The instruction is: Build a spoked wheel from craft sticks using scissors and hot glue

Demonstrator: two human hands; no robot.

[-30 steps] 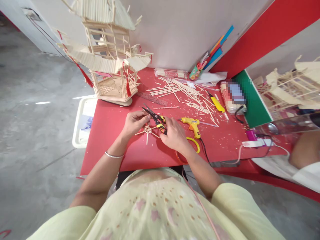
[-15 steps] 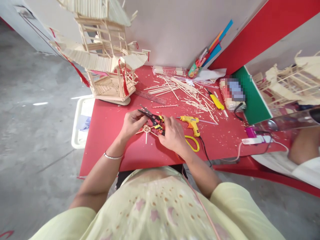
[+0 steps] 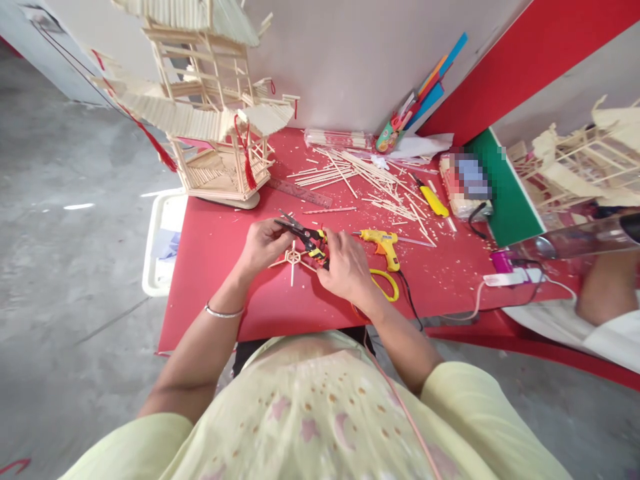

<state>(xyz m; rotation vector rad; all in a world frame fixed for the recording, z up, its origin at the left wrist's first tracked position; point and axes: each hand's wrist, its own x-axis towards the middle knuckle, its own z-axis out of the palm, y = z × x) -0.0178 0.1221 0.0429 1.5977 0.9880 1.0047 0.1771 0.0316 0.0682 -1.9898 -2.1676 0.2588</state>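
My right hand point(image 3: 345, 267) is wrapped round the yellow-and-black handles of a pair of snips point(image 3: 303, 230). Their dark jaws are parted and point left, toward my other hand. Fingers pinched together, my left hand point(image 3: 267, 245) is at the jaw tips; what it holds, if anything, is too small to make out. Just below the snips lies a small stick frame point(image 3: 293, 257), a hexagon with thin wooden arms spreading outward. Part of it is hidden behind my hands.
A stick-built pagoda model point(image 3: 215, 180) stands at the left on the red table point(image 3: 210, 307). Loose sticks point(image 3: 360, 173), a ruler point(image 3: 300, 192), a yellow glue gun point(image 3: 383, 245) and a utility knife point(image 3: 434, 201) lie beyond my hands. Another person's arm point(image 3: 607, 287) rests at the right.
Hardly anything differs. The view has shifted slightly; both hands and the snips keep nearly the same position over the stick frame.
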